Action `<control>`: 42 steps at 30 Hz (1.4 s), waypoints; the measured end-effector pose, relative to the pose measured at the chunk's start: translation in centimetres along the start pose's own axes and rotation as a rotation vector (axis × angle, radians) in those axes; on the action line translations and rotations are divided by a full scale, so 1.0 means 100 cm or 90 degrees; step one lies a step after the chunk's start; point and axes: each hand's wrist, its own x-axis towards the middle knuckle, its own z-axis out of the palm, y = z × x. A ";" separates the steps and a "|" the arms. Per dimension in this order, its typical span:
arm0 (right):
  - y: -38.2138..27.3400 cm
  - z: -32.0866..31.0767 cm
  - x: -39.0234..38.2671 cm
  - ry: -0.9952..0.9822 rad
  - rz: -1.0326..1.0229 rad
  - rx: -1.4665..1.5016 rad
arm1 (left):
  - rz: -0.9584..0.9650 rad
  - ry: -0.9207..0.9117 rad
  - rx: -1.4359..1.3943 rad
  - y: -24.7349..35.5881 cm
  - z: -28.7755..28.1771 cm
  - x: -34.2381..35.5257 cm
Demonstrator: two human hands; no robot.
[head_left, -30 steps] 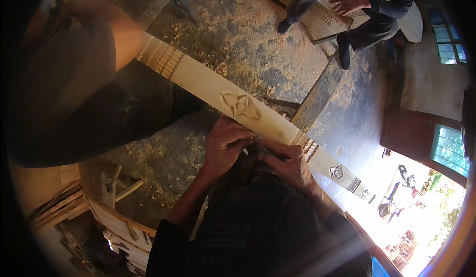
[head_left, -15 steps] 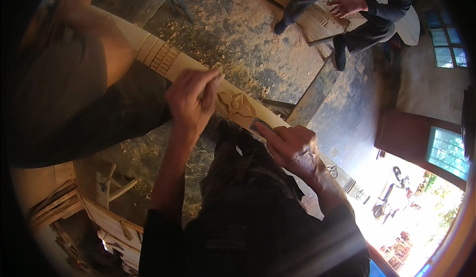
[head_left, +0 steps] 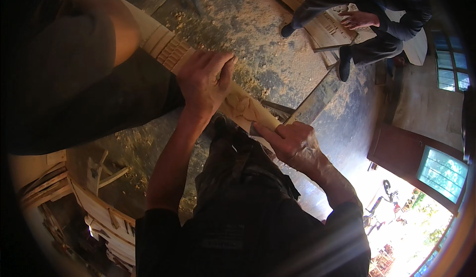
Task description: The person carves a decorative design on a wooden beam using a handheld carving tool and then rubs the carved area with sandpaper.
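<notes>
A long pale carved wooden plank [head_left: 244, 109] runs diagonally from the upper left toward the middle, with ridged bands and a carved leaf motif. My left hand [head_left: 204, 83] is wrapped around the plank just above the motif. My right hand [head_left: 291, 145] grips the plank's lower part, the index finger stretched along its edge. A person's bare knee and dark shorts [head_left: 94, 44] press against the plank's far end at the upper left.
Wood shavings cover the concrete floor [head_left: 253, 34]. Another person [head_left: 367, 14] sits at the upper right with a hand on a carved board [head_left: 332, 27]. Wooden frames and offcuts [head_left: 99, 212] lie at the lower left. A bright open doorway [head_left: 396, 217] is at the lower right.
My left hand slid up the plank from beside my right hand to a grip near the ridged bands. The plank has been pulled toward me, its lower end now under my right hand.
</notes>
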 end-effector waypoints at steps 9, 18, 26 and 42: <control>0.013 -0.014 0.015 -0.097 -0.037 0.041 | 0.018 -0.002 0.007 -0.004 0.000 0.001; 0.014 0.003 0.019 -0.069 -0.011 0.141 | 0.000 -0.003 -0.011 -0.001 0.001 0.001; 0.013 -0.002 0.018 -0.124 0.015 0.133 | -0.001 -0.005 -0.021 -0.002 0.000 0.002; -0.011 0.016 0.024 0.048 0.053 0.168 | -0.034 -0.036 0.024 0.000 -0.002 0.000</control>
